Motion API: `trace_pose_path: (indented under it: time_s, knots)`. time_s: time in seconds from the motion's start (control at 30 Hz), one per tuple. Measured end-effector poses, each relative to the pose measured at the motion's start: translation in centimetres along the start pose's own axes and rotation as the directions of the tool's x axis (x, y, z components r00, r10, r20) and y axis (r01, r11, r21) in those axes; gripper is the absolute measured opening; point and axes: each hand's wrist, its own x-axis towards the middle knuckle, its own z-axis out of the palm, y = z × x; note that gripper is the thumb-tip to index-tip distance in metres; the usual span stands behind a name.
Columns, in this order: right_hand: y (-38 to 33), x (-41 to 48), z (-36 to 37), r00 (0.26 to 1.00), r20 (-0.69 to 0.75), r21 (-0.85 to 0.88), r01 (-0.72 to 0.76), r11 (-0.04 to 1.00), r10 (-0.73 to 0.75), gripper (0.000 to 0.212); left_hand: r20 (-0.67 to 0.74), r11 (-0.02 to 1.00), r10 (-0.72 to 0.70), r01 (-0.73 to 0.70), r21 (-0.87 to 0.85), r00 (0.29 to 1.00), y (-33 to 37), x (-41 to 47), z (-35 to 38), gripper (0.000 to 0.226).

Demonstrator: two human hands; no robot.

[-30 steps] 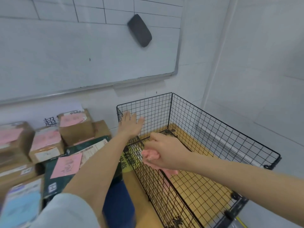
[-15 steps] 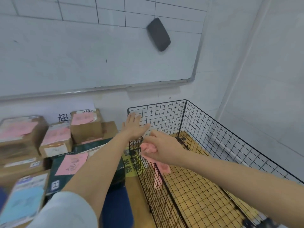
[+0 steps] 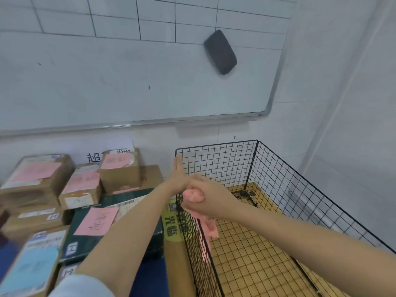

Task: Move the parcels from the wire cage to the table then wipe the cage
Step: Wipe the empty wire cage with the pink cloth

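The black wire cage stands at the right against the wall, with no parcels inside and a yellow floor showing through its mesh. My right hand is shut on a bunched pink cloth, pressed on the cage's left wall near its top edge; a tail of the cloth hangs down inside. My left hand lies flat with fingers straight against the outside of that same wall, near the far left corner. Several cardboard parcels with pink labels and a dark green parcel are piled on the table at the left.
A whiteboard hangs on the wall above, with a dark eraser stuck to it. A yellow sign sits between the table and the cage. White walls close in behind and to the right of the cage.
The view has tilted up and shifted, so the cage sits lower right. My right hand with the cloth has moved up along the cage's left wall, closer to my left hand.
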Motion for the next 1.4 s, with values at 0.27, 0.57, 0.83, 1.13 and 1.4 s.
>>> trace_pose_path:
  time_s: [0.27, 0.57, 0.83, 1.13, 1.4]
  knots:
    - [3.7, -1.0, -3.9, 0.991, -0.101, 0.085, -0.078, 0.993, 0.086, 0.036, -0.009, 0.998, -0.060, 0.060, 0.006, 0.998, 0.3, 0.0, 0.0, 0.104]
    - [8.8, -2.3, -2.1, 0.989, -0.045, -0.107, -0.142, 0.984, 0.137, 0.044, -0.022, 0.980, -0.199, 0.199, -0.006, 0.980, 1.3, -0.1, 0.1, 0.109]
    - [12.6, -2.8, 1.5, 0.994, 0.058, -0.114, -0.088, 0.990, 0.095, 0.049, -0.195, 0.965, -0.264, 0.257, -0.061, 0.945, 3.0, 1.2, 1.7, 0.099]
    - [17.0, -4.0, 5.4, 0.969, 0.217, -0.143, -0.084, 0.986, 0.114, 0.052, -0.332, 0.939, -0.193, 0.272, 0.211, 0.923, 2.7, 0.7, 3.3, 0.099]
    - [18.5, -3.0, 8.6, 0.964, 0.248, -0.047, -0.085, 0.995, 0.094, 0.061, -0.316, 0.901, -0.206, 0.305, 0.307, 0.926, 2.4, 1.3, 2.9, 0.104]
